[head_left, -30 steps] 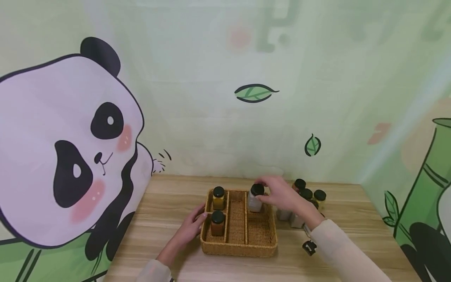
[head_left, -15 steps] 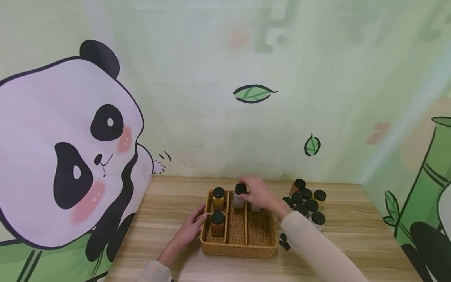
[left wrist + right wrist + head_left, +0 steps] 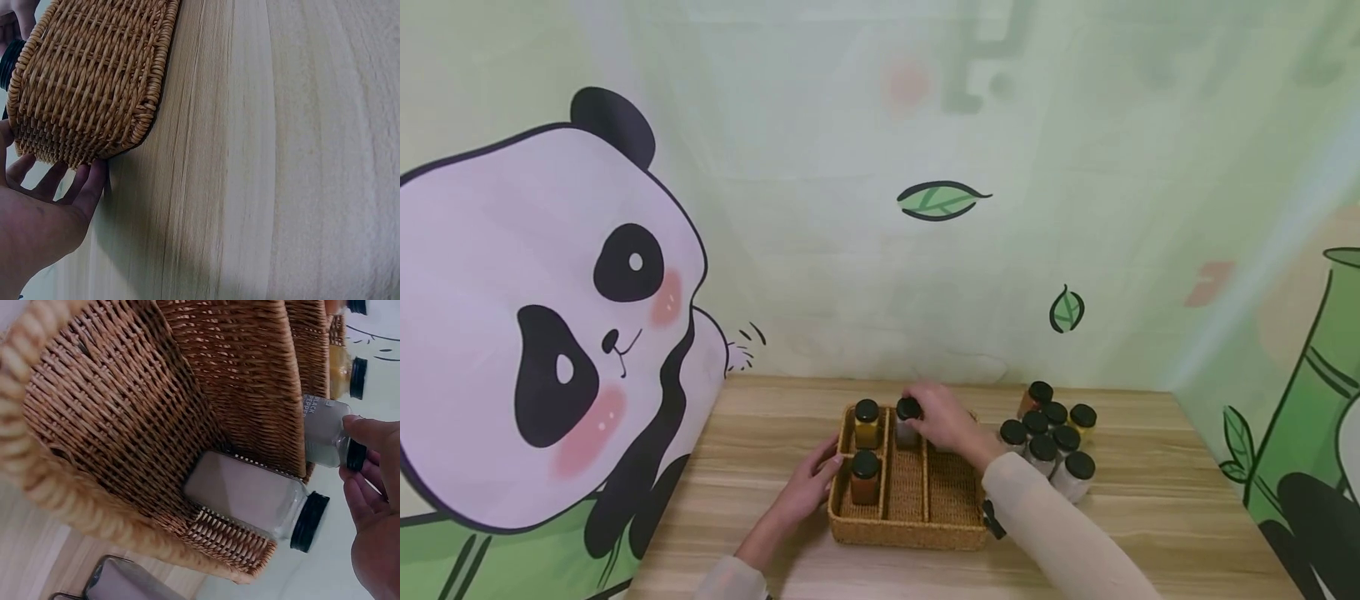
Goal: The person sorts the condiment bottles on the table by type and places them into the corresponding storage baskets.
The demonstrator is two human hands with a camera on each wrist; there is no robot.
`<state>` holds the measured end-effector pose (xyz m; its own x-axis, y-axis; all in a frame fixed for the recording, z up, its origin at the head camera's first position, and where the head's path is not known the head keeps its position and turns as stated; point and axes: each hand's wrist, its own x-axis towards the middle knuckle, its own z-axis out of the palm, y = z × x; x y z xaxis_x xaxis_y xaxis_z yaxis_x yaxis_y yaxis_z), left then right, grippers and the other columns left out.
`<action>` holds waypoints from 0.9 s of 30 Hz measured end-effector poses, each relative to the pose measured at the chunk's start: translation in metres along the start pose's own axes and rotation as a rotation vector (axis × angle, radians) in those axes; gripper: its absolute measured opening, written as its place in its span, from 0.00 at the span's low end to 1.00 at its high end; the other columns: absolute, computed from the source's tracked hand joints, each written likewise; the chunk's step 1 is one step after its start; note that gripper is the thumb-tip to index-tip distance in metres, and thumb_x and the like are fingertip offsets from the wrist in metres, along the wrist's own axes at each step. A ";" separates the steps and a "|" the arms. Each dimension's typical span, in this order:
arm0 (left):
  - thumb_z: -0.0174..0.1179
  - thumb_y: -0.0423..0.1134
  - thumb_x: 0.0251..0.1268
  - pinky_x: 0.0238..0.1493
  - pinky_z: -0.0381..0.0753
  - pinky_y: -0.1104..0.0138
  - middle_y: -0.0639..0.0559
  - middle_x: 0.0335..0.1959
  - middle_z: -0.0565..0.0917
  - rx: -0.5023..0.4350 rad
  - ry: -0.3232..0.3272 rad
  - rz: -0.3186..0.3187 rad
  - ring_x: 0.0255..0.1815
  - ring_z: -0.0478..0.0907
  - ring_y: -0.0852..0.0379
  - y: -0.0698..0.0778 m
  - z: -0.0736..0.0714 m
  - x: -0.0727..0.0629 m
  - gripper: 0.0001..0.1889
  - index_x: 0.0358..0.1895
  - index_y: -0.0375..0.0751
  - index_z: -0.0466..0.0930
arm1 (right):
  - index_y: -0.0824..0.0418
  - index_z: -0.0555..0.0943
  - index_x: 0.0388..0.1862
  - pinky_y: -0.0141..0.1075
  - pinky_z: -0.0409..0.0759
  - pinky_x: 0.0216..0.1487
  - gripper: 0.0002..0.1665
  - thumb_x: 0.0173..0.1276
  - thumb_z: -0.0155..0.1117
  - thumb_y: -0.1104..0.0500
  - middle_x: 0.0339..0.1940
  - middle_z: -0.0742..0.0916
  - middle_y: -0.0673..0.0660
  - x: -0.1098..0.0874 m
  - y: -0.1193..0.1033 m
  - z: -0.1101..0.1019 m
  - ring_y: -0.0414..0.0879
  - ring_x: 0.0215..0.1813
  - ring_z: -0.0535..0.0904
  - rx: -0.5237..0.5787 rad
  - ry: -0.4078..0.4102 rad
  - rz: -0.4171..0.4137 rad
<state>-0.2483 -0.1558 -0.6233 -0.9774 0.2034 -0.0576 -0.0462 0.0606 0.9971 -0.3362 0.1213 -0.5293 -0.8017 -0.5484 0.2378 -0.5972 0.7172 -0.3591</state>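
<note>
A wicker basket (image 3: 910,535) with dividers stands on the wooden table. My left hand (image 3: 808,479) holds its left side, thumb at the rim and fingers against the outer wall. In the back of the middle compartment, my right hand (image 3: 943,421) pinches a spice jar (image 3: 907,431) near its black lid; the right wrist view shows "BLACK PEPPER" on this jar (image 3: 322,425). Beside it, a greyish jar (image 3: 244,497) sits in the right compartment, hidden behind my hand in the head view. A yellow jar (image 3: 867,427) and a reddish-brown jar (image 3: 864,482) occupy the left compartments.
Several black-lidded jars (image 3: 1041,450) cluster on the table to the right of the basket. A small black object (image 3: 992,518), partly covered by my right sleeve, lies by the basket's right side. A panda-printed backdrop (image 3: 850,275) rises behind the table.
My right hand has carried the jar leftward from over the right compartment to the middle one, then slightly lower. My left hand stays at the basket's left side.
</note>
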 end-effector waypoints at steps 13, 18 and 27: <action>0.53 0.45 0.87 0.69 0.79 0.45 0.33 0.82 0.61 0.004 -0.001 -0.001 0.78 0.65 0.31 -0.002 0.000 0.002 0.32 0.84 0.38 0.57 | 0.62 0.82 0.62 0.52 0.85 0.60 0.24 0.70 0.78 0.61 0.59 0.86 0.61 -0.005 0.006 0.019 0.58 0.62 0.83 0.017 0.010 0.057; 0.53 0.46 0.87 0.69 0.78 0.45 0.33 0.82 0.61 0.010 -0.009 -0.006 0.78 0.64 0.31 0.000 0.001 0.001 0.32 0.85 0.39 0.57 | 0.62 0.82 0.62 0.51 0.86 0.59 0.25 0.69 0.79 0.61 0.59 0.86 0.61 -0.008 0.006 0.017 0.58 0.61 0.83 0.008 0.011 0.056; 0.52 0.47 0.87 0.69 0.78 0.44 0.34 0.83 0.60 0.018 -0.008 -0.012 0.78 0.64 0.31 -0.001 -0.001 -0.001 0.32 0.85 0.41 0.57 | 0.64 0.76 0.73 0.57 0.80 0.68 0.33 0.73 0.75 0.57 0.72 0.80 0.66 -0.014 0.004 -0.018 0.63 0.71 0.76 0.038 -0.099 0.088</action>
<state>-0.2479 -0.1574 -0.6240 -0.9752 0.2101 -0.0697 -0.0539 0.0802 0.9953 -0.3277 0.1400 -0.5185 -0.8432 -0.5253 0.1140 -0.5218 0.7489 -0.4086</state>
